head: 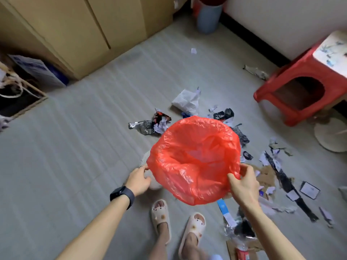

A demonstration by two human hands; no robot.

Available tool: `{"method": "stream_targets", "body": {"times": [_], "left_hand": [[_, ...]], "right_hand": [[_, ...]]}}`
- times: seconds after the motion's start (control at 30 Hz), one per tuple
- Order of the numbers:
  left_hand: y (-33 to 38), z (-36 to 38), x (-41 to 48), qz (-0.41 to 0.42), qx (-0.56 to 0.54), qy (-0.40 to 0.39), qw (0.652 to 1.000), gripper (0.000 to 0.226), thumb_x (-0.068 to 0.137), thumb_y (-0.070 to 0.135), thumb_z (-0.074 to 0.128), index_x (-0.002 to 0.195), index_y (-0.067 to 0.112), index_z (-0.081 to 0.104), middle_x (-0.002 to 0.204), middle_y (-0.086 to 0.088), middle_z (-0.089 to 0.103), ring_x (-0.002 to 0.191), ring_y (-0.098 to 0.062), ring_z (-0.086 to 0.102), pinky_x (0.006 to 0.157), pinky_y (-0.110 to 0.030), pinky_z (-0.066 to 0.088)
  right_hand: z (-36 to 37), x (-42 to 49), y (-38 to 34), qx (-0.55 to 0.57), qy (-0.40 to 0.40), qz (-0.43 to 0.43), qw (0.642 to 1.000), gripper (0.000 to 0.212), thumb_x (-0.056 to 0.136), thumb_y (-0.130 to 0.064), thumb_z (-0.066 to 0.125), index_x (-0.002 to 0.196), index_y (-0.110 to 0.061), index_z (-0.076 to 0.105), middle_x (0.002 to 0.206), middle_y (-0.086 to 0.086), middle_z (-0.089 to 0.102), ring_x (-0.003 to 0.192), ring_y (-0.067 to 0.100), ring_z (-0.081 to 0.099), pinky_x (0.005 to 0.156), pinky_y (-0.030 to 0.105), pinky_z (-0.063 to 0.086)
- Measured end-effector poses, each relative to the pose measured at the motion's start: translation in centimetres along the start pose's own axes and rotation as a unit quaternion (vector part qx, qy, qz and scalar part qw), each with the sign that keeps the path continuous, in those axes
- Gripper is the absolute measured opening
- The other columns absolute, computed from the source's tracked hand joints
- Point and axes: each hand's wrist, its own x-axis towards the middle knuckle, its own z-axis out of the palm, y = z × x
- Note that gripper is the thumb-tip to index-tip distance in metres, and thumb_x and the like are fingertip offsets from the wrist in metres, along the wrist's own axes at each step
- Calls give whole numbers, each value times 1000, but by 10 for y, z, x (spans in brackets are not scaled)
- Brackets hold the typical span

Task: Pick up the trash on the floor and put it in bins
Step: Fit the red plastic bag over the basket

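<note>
A bin lined with a red plastic bag [195, 160] hangs in the air in front of me, mouth open and nothing visible inside. My left hand [139, 180] pinches the bag's rim at its left side. My right hand [244, 184] grips the rim at the right side. Trash lies scattered on the floor beyond and to the right: a crumpled white paper bag [186, 101], silver and black wrappers [148, 125], torn paper scraps [272, 160], cardboard pieces [266, 175] and a long black strip [287, 182].
A red plastic stool [293, 85] stands at the right. A blue-grey bin with a red liner [208, 15] sits by the far wall. Tan cabinets [84, 34] line the left, with an open box [20, 96] beside them. My slippered feet [178, 220] stand below the bin.
</note>
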Motion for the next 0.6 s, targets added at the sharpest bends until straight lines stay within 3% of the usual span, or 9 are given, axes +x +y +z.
{"method": "stream_targets", "body": {"times": [0.13, 0.27, 0.47, 0.6], "left_hand": [[-25, 26, 111, 0, 72, -8, 997, 49, 91, 22, 52, 140, 18, 45, 138, -11, 51, 126, -28, 50, 104, -34, 40], [-49, 71, 196, 8, 162, -21, 987, 55, 87, 23, 49, 142, 26, 42, 144, -7, 44, 131, -31, 42, 108, -42, 39], [-58, 143, 273, 56, 296, 16, 953, 80, 80, 27, 57, 151, 36, 21, 162, -9, 7, 147, -32, 10, 114, -52, 20], [-44, 166, 316, 105, 323, -5, 941, 81, 79, 33, 58, 152, 31, 21, 163, -1, 2, 149, -30, 3, 115, -60, 12]], "right_hand": [[67, 56, 27, 35, 27, 10, 999, 37, 79, -19, 66, 112, -30, 55, 92, -20, 61, 89, 11, 62, 87, 39, 51], [131, 107, 60, 78, 60, 17, 995, 35, 80, -15, 69, 111, -25, 57, 96, -18, 62, 88, -6, 58, 89, 34, 50], [210, 162, 119, 89, 84, 49, 991, 35, 80, -16, 67, 111, -26, 55, 90, -20, 59, 84, -10, 56, 90, 38, 50], [225, 186, 137, 87, 97, 67, 989, 35, 80, -19, 66, 110, -29, 52, 96, -18, 60, 92, 2, 59, 93, 37, 49]]}}
